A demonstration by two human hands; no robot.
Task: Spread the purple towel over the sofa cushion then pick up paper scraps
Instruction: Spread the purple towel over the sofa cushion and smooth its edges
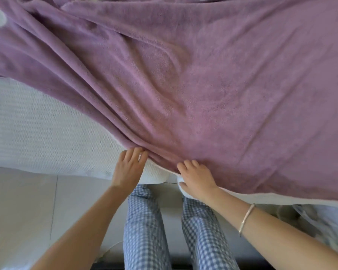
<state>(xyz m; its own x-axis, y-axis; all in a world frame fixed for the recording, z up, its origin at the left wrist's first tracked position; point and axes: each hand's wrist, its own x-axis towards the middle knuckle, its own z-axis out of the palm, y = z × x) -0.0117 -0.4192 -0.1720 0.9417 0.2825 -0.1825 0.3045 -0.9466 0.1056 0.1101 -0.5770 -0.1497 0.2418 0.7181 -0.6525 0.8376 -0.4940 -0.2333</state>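
Observation:
The purple towel lies rumpled across most of the white textured sofa cushion, with long folds running toward its near corner. My left hand pinches that near corner at the cushion's front edge. My right hand grips the towel's front hem just to the right, thumb under the edge. A bracelet is on my right wrist. No paper scraps are visible.
Pale tiled floor lies in front of the sofa at lower left. My legs in blue checked trousers stand against the cushion's front. Crumpled light fabric or plastic sits at the lower right.

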